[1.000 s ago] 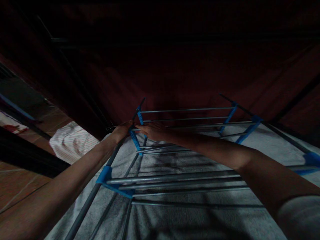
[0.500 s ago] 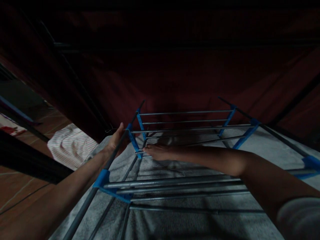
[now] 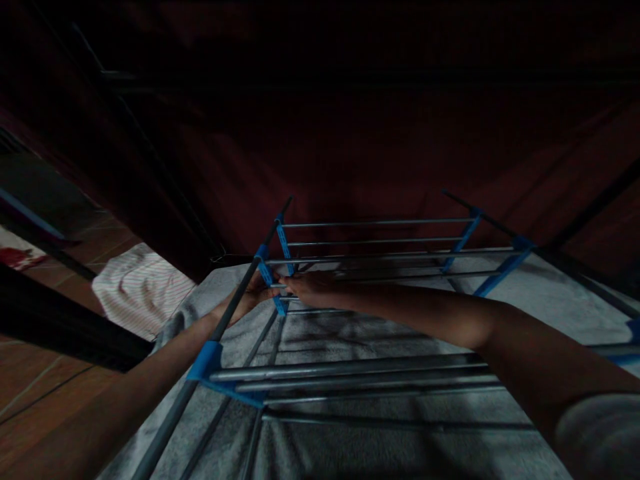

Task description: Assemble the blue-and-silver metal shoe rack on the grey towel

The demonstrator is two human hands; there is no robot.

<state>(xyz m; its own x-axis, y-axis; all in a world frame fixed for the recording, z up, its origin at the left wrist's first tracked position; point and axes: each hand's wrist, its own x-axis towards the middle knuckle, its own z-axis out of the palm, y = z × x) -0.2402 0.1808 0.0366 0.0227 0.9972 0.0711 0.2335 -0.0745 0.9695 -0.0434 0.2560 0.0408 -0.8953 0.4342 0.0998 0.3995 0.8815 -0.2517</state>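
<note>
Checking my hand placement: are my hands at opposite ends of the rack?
No, the left hand and right hand are both at the same blue bracket.

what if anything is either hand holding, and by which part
The right hand seems to hold a metal bar near its left end, beside a blue bracket. The left hand is at that bracket; its grip cannot be told.

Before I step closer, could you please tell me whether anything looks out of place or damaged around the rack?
Nothing on the rack looks clearly broken, though the dim light hides detail. The one untidy spot is the striped cloth at the left, lying bunched and rumpled rather than flat.
</note>
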